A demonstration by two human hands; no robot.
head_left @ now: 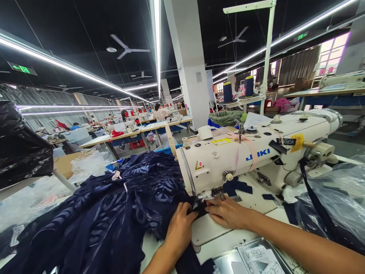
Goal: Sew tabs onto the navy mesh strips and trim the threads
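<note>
A cream Juki sewing machine (256,156) stands on the white table (211,232) in front of me. Dark navy patterned fabric (114,213) lies heaped to its left and runs under the needle area (201,199). My left hand (179,228) rests on the fabric just left of the needle, its fingers curled and pressing the cloth down. Coming in from the right, my right hand (228,211) lies flat with fingers stretched toward the needle, touching the fabric's edge there.
Two navy thread cones (238,91) stand on a rack behind the machine. Clear plastic bags (339,198) lie at right, more plastic (85,165) and a black bag (19,148) at left. Printed paper (256,258) lies near the front edge. Other workers sit at distant sewing tables (137,131).
</note>
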